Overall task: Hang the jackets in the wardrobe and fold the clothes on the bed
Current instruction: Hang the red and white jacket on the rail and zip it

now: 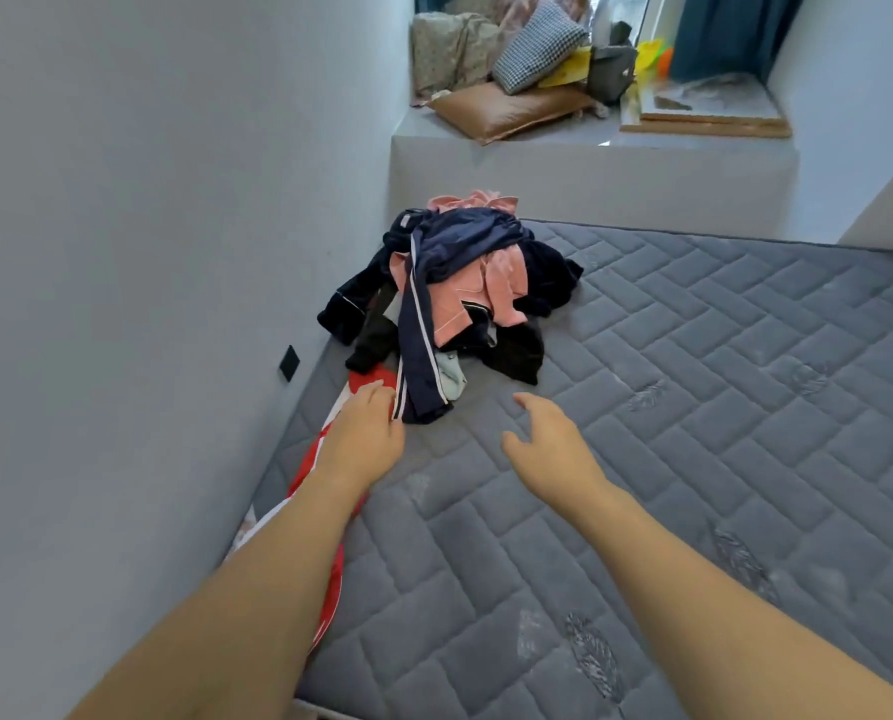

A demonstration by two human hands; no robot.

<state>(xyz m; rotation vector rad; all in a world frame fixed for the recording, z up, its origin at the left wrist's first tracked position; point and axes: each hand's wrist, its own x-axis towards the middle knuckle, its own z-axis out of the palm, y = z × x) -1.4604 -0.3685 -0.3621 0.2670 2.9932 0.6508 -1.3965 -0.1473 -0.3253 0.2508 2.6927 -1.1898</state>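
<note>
L fingers on navy trousers, unclear if gripping; R fingers loose.

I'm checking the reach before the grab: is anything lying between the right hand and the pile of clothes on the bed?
Nothing visible does. The right hand hangs open over bare mattress, and only quilted surface lies between it and the clothes pile. The left hand is already at the pile's near edge, by the navy striped garment.
</note>
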